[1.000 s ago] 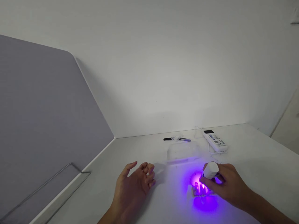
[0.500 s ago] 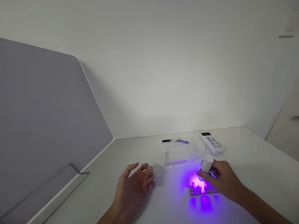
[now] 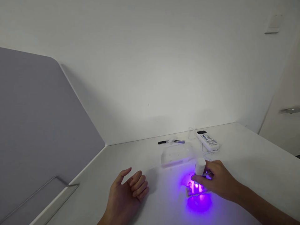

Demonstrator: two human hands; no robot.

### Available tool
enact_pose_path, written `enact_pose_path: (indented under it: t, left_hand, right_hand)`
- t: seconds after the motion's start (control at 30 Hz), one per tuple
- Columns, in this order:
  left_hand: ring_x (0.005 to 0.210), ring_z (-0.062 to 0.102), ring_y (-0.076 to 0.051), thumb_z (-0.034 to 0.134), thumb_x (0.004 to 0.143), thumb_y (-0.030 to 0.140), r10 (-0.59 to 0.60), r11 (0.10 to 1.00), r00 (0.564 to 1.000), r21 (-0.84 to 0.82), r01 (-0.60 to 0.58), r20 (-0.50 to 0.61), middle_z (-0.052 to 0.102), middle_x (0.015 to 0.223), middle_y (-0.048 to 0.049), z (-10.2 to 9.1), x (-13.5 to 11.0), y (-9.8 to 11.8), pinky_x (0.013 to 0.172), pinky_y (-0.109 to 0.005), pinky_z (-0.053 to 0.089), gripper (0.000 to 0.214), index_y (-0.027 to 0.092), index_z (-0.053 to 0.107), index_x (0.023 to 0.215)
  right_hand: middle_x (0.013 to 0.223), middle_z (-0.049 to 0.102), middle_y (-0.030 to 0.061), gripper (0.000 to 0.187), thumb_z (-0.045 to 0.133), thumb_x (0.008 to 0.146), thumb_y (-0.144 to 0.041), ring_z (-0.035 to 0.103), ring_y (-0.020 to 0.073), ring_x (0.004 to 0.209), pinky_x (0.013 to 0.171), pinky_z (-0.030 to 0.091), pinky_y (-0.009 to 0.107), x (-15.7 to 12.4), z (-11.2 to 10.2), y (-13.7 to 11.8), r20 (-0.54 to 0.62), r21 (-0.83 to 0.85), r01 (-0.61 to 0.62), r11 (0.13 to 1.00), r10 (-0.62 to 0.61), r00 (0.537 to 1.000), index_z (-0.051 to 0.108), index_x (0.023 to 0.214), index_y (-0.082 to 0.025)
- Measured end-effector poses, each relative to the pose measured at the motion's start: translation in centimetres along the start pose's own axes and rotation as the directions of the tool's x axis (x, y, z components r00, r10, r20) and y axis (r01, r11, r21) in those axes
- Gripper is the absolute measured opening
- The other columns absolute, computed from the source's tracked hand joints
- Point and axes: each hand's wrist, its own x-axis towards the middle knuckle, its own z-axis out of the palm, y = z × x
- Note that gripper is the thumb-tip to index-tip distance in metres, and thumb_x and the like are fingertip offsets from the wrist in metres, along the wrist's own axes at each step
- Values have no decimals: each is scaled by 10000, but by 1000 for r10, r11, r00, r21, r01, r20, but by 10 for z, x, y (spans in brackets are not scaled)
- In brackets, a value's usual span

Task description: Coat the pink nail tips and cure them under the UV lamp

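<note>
My right hand (image 3: 219,179) grips a small white UV lamp (image 3: 200,166), its head turned down and giving off violet light. Just below the lamp is a pale strip-like base (image 3: 188,192) bearing several small upright pieces, which the glare and my fingers partly hide. I cannot make out what those pieces are. My left hand (image 3: 126,195) rests palm up to the left, its fingers loosely curled, the thumb apart, and nothing held.
Behind the lamp lies a clear plastic case (image 3: 177,156). Further back are a dark flat strip (image 3: 162,142) with something whitish on it, and a white power bank (image 3: 208,140) with a cable. A grey panel (image 3: 47,125) borders the white table (image 3: 93,178) at left; a wall stands behind.
The view has swung slightly right. The lamp sits lower and closer over the upright pieces, and its violet patch is tighter. The left fingers have curled in a little more.
</note>
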Motion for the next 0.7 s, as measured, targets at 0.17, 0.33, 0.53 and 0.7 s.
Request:
enact_pose_path:
  t: [0.17, 0.33, 0.53, 0.7]
  left_hand:
    - [418, 174, -113, 500, 875, 408, -13, 1000, 1000, -13, 12, -19, 78, 581, 75, -3, 0, 0, 397, -295, 254, 484, 246, 135, 601]
    - [423, 151, -113, 501, 878, 424, -21, 1000, 999, -15, 20, -38, 71, 580, 78, -4, 0, 0, 397, -297, 253, 497, 249, 134, 594]
    - [427, 143, -114, 497, 884, 438, -27, 1000, 999, -13, 26, -34, 70, 580, 79, -4, 3, 1, 396, -297, 248, 503, 251, 131, 593]
    - [419, 125, -111, 475, 887, 453, -34, 999, 997, -21, 32, -70, 58, 572, 81, 1, 2, -1, 386, -293, 229, 506, 255, 116, 590]
  right_hand:
    - [589, 548, -30, 337, 639, 861, -480, 502, 133, 590, 572, 416, 238, 0, -1, -2, -1, -38, 4, 999, -4, 1000, 601, 673, -203]
    - [584, 554, -28, 340, 627, 870, -482, 510, 132, 577, 566, 418, 233, -1, -2, -3, 11, -39, 22, 999, -22, 1000, 606, 672, -206]
    - [592, 533, -34, 309, 629, 869, -445, 474, 118, 555, 548, 392, 226, -1, -2, -3, 7, -9, 31, 999, -31, 1000, 589, 683, -201]
    - [562, 450, -55, 330, 617, 880, -422, 407, 101, 536, 547, 369, 223, 0, 0, -3, 30, 22, 28, 999, -29, 999, 528, 653, -200]
